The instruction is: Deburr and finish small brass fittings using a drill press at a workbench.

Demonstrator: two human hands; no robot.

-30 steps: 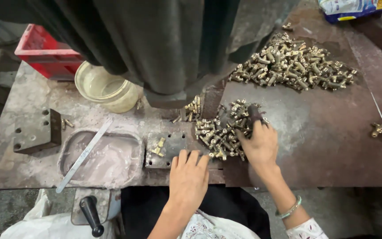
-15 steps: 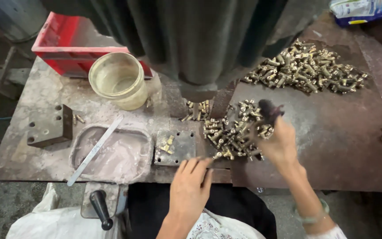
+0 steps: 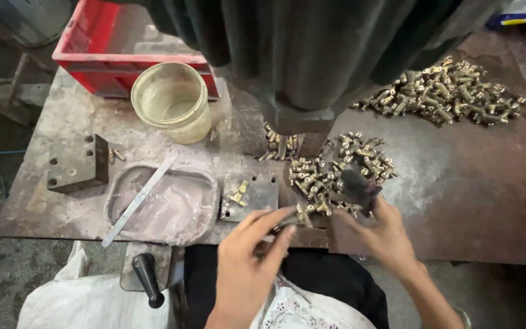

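A loose pile of small brass fittings (image 3: 336,167) lies on the rusty metal table (image 3: 458,201) below the dark machine column (image 3: 312,67). My right hand (image 3: 382,237) is at the pile's near edge, closed around a dark tool (image 3: 355,186) that rests on the fittings. My left hand (image 3: 251,262) is raised over the table's front edge, its fingertips pinching one brass fitting (image 3: 302,217) at the pile's near left corner. A small steel fixture plate (image 3: 257,194) with a few brass bits on it sits just left of the pile.
A second, larger heap of fittings (image 3: 445,91) lies at the far right. On the left are a tray of grey paste (image 3: 178,210) with a metal strip (image 3: 138,198), a plastic tub (image 3: 171,100), a red crate (image 3: 92,55), a drilled steel block (image 3: 77,161) and a black handle (image 3: 147,280).
My left hand has lifted off the table edge and reached right to pinch a fitting. My right hand has drawn back towards me with the dark tool. The camera has moved closer.
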